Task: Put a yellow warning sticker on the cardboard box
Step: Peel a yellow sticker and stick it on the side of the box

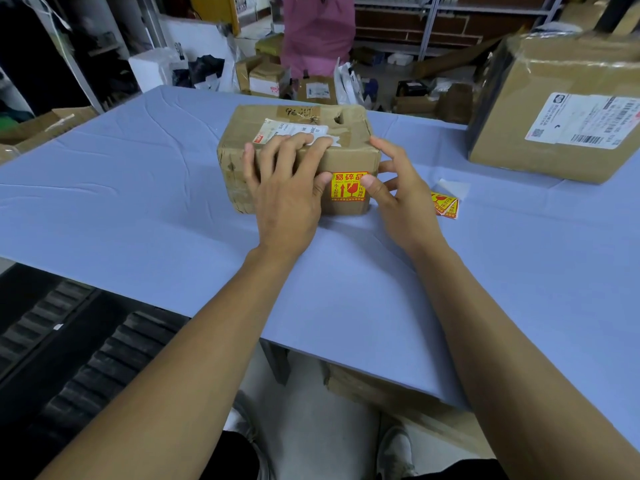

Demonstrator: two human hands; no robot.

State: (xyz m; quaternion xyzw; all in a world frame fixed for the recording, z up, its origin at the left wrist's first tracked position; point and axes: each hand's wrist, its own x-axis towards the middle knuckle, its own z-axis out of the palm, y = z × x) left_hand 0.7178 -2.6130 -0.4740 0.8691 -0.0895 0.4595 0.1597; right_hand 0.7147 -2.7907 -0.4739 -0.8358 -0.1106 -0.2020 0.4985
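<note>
A worn cardboard box (346, 128) with a white shipping label on top stands in the middle of the blue table (138, 209). A yellow warning sticker (347, 187) with red print lies on the box's near side face. My left hand (284, 188) rests flat over the box's top front edge, fingers spread, thumb beside the sticker's left edge. My right hand (398, 192) is at the box's right corner, its thumb pressing the sticker's right edge, fingers apart around the corner.
More yellow stickers (446, 204) and a white backing paper (452, 188) lie on the table just right of my right hand. A large taped carton (554, 109) stands at the far right. Parcels and a person in pink are beyond the table.
</note>
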